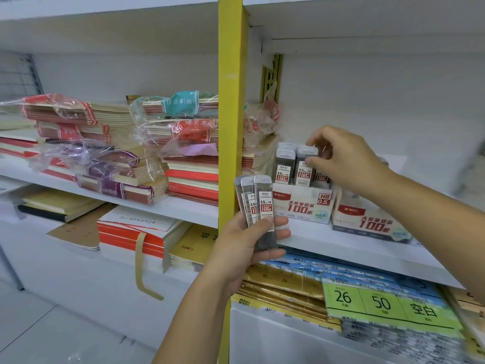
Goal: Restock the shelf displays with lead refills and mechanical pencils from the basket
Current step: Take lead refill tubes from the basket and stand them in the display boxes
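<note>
- The left hand (pixel 246 240) sits at about 6 o'clock in the view, palm up, fingers curled around a fanned bunch of lead refill cases (pixel 258 206); the thumb presses on their lower front.
- Those cases are slim and clear-grey with white and red labels, upright and tilted a little to 11 o'clock, overlapping the yellow post (pixel 231 101).
- The right hand (pixel 343 161) reaches in from 4 o'clock, thumb and forefinger pinching the top of one refill case (pixel 305 164) that stands in a display box (pixel 301 206).
- The box is white with red lettering and stands on the white shelf (pixel 354 245), just to the 3 o'clock side of the post; several more cases stand upright in it, packed in rows.
- A second box (pixel 372 219) of the same kind stands just beside the first, on its 3 o'clock side, partly hidden by the right forearm.
- At 9 o'clock from the post, stacks of notebooks (pixel 110 153) in loose plastic wrap lie on another shelf.
- Below the white shelf, at 5 o'clock, lie blue and gold packs and a green card (pixel 388 303) printed with 26 and 50.
- The basket is not in sight.
</note>
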A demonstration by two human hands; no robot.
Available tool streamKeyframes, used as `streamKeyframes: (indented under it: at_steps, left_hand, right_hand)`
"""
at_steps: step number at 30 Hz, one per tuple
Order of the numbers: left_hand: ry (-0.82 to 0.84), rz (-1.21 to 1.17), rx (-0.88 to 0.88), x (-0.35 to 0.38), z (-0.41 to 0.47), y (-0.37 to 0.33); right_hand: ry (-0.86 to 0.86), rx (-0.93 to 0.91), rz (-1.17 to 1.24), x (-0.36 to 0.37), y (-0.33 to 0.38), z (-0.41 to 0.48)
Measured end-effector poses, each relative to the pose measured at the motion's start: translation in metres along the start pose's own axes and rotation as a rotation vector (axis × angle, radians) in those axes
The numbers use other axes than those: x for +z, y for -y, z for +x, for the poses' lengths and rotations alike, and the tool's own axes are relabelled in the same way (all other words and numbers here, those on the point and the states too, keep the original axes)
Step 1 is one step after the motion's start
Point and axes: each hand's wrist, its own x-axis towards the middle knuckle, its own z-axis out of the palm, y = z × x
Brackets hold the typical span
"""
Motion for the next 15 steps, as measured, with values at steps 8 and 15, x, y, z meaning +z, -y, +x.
streamKeyframes:
  at_steps: [8,15]
  left_hand:
    - [0.035,0.035,-0.006,0.002,-0.002,-0.003]
    - [0.073,0.015,-0.015,0.008,-0.006,-0.006]
  right_hand:
    - [-0.018,0.002,-0.335,0.002,-0.007,-0.001]
    - [-0.038,-0.119,0.167,-0.004,0.023,-0.046]
